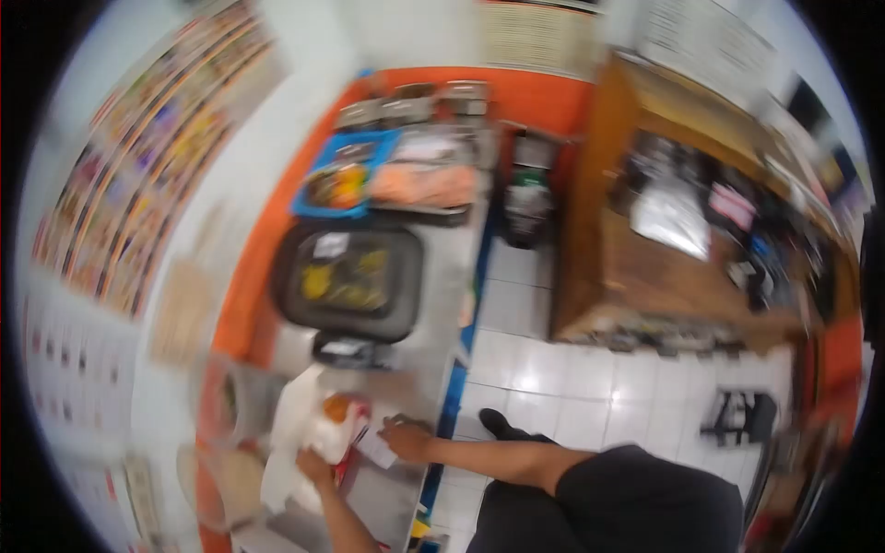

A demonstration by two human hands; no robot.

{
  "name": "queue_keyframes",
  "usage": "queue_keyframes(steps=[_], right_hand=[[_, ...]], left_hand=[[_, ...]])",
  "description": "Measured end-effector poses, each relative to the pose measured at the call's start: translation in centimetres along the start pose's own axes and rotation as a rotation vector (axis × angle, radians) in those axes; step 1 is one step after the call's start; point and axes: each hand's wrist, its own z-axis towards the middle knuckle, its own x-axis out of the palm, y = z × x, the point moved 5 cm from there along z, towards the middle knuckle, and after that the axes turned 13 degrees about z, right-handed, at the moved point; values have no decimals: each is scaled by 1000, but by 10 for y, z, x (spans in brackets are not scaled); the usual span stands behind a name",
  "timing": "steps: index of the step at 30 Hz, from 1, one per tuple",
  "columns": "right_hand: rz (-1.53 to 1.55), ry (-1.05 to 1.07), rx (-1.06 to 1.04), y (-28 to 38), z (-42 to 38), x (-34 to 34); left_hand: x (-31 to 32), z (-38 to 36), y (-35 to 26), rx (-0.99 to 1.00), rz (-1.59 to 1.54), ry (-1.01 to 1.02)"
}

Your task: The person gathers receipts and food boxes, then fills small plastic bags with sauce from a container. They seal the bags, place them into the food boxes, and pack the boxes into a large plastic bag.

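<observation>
My left hand (pixel 315 467) lies over white paper or wrapping (pixel 293 433) on the metal counter, at the lower edge of a red and white packet (pixel 348 438). Its fingers are blurred. An orange-brown item (pixel 336 408) shows at the packet's top end. To the right, my right hand (pixel 406 437) is by a small white slip or card (pixel 377 449), its fingers bent and smeared by motion. Whether either hand grips something cannot be made out. Just above the paper sits a small black object (pixel 348 351).
A black tray (pixel 411 276) with yellow-green items stands farther up the counter. Beyond it are a blue tray (pixel 305 194), a tray of orange-pink food (pixel 422 184) and metal containers (pixel 408 106). A clear container (pixel 262 398) stands left. A wooden shelf unit (pixel 583 230) is at right.
</observation>
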Motion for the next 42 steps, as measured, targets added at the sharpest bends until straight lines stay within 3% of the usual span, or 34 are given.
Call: queue_keyframes(steps=[1, 3, 4, 6, 9, 11, 12, 15, 17, 19, 20, 24, 27, 29, 31, 33, 34, 35, 37, 38, 39, 41, 42], right_hand=[[86, -4, 27, -6, -20, -28], [245, 15, 13, -10, -62, -80], [240, -229, -288, -67, -73, -61], [303, -77, 8, -93, -145, -146], [62, -202, 377, -233, -272, -192], [-104, -252, 632, -301, -364, -216], [-20, -392, 758, -271, -413, -252], [-108, -417, 796, -284, -516, -262], [-118, -460, 744, -300, -575, -245], [-101, -259, 694, -308, -615, -225], [34, -421, 657, -289, -635, -234], [142, -513, 685, -306, -697, -259], [366, -573, 805, -331, -733, -313], [409, -625, 711, -354, -756, -363], [507, -764, 609, -389, -779, -415], [276, -690, 605, -460, -814, -485], [201, -644, 625, -477, -836, -486], [179, -746, 599, -472, -860, -491], [27, -963, 503, -465, -905, -563], [94, -947, 471, -471, -919, -584], [168, -927, 436, -481, -927, -590], [242, -873, 412, -498, -930, -604], [241, -836, 421, -497, -924, -607]], left_hand=[[7, 13, 9, 45, 86, 224], [-54, 0, -16, -18, 106, 191], [-94, -1, -34, 7, 200, 349], [-153, -12, -61, -166, 57, 349], [-214, -53, -119, -21, -317, -102], [-253, -93, -173, 242, -4, -146], [-261, -116, -204, 375, 155, -164], [-229, -173, -266, 170, -560, 29], [-201, -227, -300, 306, -678, 97], [-197, -279, -347, 392, -719, 194], [-198, -296, -368, 432, -723, 234], [-196, -388, -422, 613, -693, 422], [-199, -450, -459, 672, -644, 509], [-202, -473, -493, 697, -589, 509], [-136, -497, -510, 651, -632, 533], [-109, -528, -540, 587, -642, 491], [-126, -537, -573, 679, -640, 525], [-153, -550, -594, 690, -651, 650], [-203, -572, -682, 711, -763, 844], [-217, -580, -710, 580, -925, 1016], [-239, -578, -731, 574, -887, 1035], [-257, -580, -753, 588, -1004, 659], [-253, -584, -755, 620, -947, 670]])
